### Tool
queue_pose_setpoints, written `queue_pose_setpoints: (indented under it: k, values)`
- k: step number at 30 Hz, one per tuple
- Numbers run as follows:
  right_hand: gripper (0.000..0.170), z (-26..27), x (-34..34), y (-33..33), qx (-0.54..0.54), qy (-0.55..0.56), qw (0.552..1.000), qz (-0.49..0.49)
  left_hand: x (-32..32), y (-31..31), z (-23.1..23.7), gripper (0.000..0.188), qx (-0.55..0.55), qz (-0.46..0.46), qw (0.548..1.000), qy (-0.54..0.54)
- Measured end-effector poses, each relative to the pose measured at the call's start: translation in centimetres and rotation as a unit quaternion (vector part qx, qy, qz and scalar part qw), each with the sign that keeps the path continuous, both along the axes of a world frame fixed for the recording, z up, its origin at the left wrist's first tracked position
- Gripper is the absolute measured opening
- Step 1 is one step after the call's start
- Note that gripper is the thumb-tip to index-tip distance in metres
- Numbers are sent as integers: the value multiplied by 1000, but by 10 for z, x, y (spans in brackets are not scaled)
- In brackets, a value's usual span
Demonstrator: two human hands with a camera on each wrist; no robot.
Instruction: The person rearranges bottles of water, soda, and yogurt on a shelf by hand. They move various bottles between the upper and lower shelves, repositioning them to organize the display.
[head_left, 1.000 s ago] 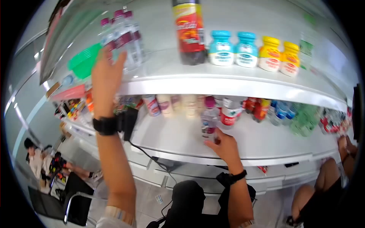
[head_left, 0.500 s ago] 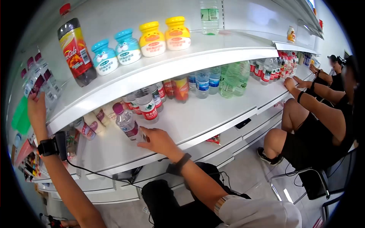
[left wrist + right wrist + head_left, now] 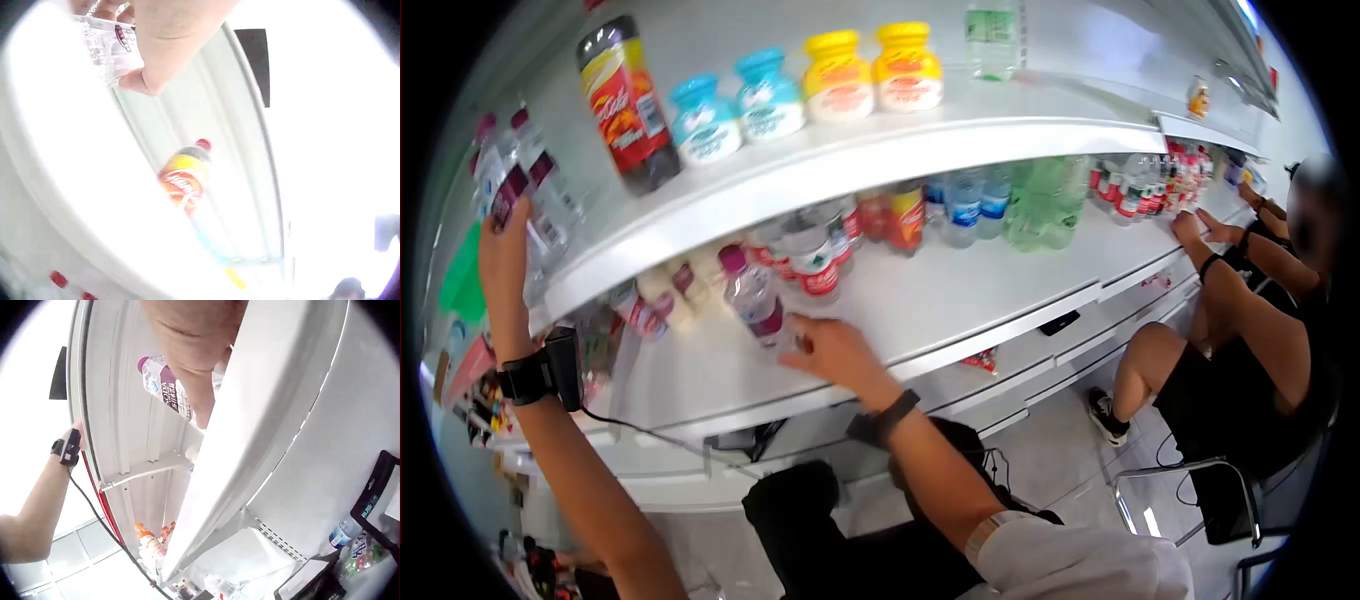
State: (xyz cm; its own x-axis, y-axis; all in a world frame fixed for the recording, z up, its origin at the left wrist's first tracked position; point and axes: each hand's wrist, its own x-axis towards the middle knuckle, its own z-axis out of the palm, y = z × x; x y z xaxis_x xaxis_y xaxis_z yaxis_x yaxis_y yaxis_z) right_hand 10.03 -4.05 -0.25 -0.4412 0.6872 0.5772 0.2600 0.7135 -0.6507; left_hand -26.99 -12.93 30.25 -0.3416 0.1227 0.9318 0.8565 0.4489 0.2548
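On the upper shelf at the left, my left hand (image 3: 505,245) grips the lower part of a clear soda water bottle (image 3: 498,175) with a purple cap. The left wrist view shows the thumb and fingers of that left hand (image 3: 172,40) round the clear bottle (image 3: 109,50). A similar bottle (image 3: 550,190) stands close beside it. On the lower shelf, my right hand (image 3: 840,350) holds another purple-capped soda water bottle (image 3: 752,295) near its base, thumb at the front. In the right wrist view the right hand (image 3: 194,350) covers the lower part of this bottle (image 3: 164,384).
A cola bottle (image 3: 625,110), blue jars (image 3: 768,95) and yellow jars (image 3: 838,80) line the upper shelf (image 3: 850,155). Red-labelled bottles (image 3: 812,260) and green bottles (image 3: 1045,200) stand farther back below. A green basket (image 3: 462,275) is at far left. People (image 3: 1250,270) sit at right.
The head view has swung to the right, bringing the seated people and more shelf into sight. Both hands stay at their bottles, with little visible movement.
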Motion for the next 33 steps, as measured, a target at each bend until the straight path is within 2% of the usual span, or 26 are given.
queue_pose_setpoints:
  k: [1,2,3,5,6,8,10,11,12,13,14,16,17,18,19,21,23,24,27,28,31,33]
  values:
    - [60,6,3,0,-26,-24,999,3,28,-20,4,72,-38,-93,989,-107]
    - [61,10,2,0,-48,-49,998,7,55,-37,3,71,-67,-182,958,-213]
    - [61,11,1,-1,-49,-50,997,22,78,-47,-3,71,-65,-168,960,-215]
    - [64,11,2,-2,-46,-38,998,2,123,-66,-18,62,46,-388,895,-216]
    - [64,8,1,1,-47,-41,998,4,140,-74,-27,62,47,-380,898,-215]
    - [64,11,1,1,-57,-51,997,8,161,-88,-50,52,49,-364,923,-117]
    - [64,10,1,1,-69,-63,995,14,172,-107,-90,43,46,-333,930,-148]
    - [63,9,0,2,-50,-61,997,8,182,-110,-117,42,116,-404,890,-178]
    - [62,7,0,3,-32,-58,998,1,183,-107,-147,46,164,-439,868,-161]
    - [62,3,0,4,-33,-59,998,6,189,-117,-168,48,98,-443,856,-250]
    - [60,-1,-1,6,-3,-52,999,-7,186,-112,-198,51,85,-430,861,-258]
    - [59,-2,-1,5,23,-51,998,-9,191,-98,-225,57,-57,-424,851,-303]
    - [58,1,-1,4,13,-48,999,-11,177,-77,-246,59,-80,-460,831,-303]
    - [57,3,-1,3,6,-44,999,-13,176,-56,-256,58,-49,-491,805,-329]
    - [57,2,-2,4,6,-48,999,-4,172,-39,-262,59,-71,-496,794,-345]
    - [49,-4,-2,9,35,12,999,-12,163,-12,-270,61,-103,-482,793,-359]
    - [50,-5,-1,13,33,25,999,-6,161,9,-269,64,-96,-517,794,-305]
    - [52,-2,1,10,27,33,999,-1,163,14,-272,65,-80,-549,775,-303]
    - [52,7,1,1,-7,69,997,18,168,28,-284,68,-61,-575,758,-301]
    - [50,8,0,-2,-33,97,994,30,169,31,-288,70,-57,-592,733,-330]
    - [51,7,-1,-3,-43,84,995,38,176,36,-301,73,-40,-585,735,-341]
    - [50,6,-2,-2,-44,81,995,41,182,35,-305,75,-17,-601,714,-358]
